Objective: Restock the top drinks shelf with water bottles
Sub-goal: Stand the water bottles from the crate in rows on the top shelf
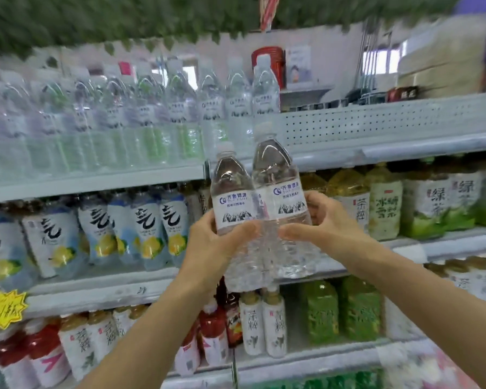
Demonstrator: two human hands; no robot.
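Got two water bottles (260, 209) side by side, left hand (218, 242) wrapped round one, right hand (327, 220) round the other, top shelf (376, 127) just above.

Lemon drink bottles (149, 228) fill the middle shelf beside tea bottles (382, 203), with a yellow price tag (3, 308) lower down.

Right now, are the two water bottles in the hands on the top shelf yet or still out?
Still out. The left hand and right hand hold both water bottles upright in front of the lower shelves, below the top shelf.
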